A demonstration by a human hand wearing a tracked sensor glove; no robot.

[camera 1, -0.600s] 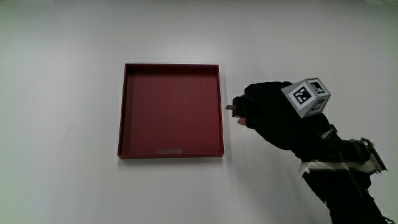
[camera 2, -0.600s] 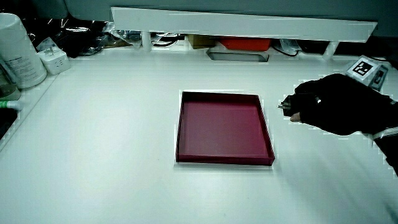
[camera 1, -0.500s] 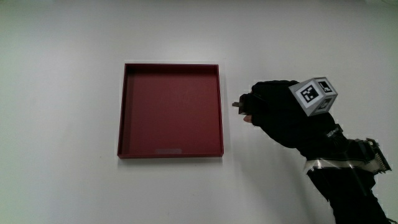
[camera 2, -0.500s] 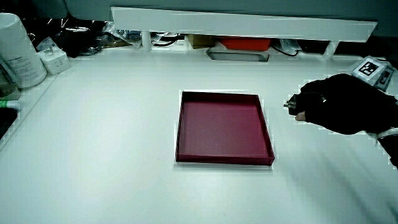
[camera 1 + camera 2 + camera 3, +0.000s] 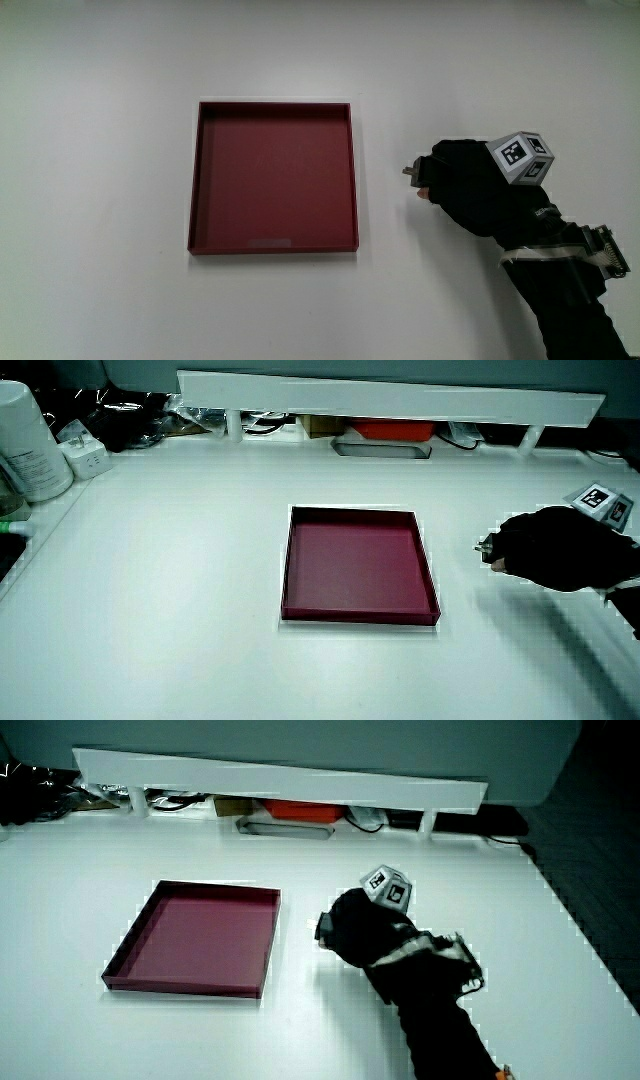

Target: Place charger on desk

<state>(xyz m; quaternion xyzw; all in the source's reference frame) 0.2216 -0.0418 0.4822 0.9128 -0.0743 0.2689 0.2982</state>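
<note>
The hand [image 5: 468, 186] sits over bare desk [image 5: 100, 300] beside the red tray [image 5: 274, 246], clear of its wall, with the fingers curled tight around a small dark charger [image 5: 411, 172]. Only the tip of that charger peeks out from the fingertips, pointing toward the tray; the rest is buried in the glove. In a side view the charger [image 5: 486, 544] shows as a little nub at the front of the hand [image 5: 553, 549], and in both side views the hand [image 5: 355, 930] looks low, close to the desk surface, though I cannot tell whether the charger touches it.

Here is the relation that counts: the charger lies between the hand and the tray, its short visible length running along the line from knuckles to tray wall. White desk lies directly beneath it, so by my reading the placing needs only a drop downward and a release, no sideways travel. The tray itself is empty. The marker cube [image 5: 521, 160] rides on the back of the glove, and the forearm [image 5: 565, 300] trails back toward the person.
</note>
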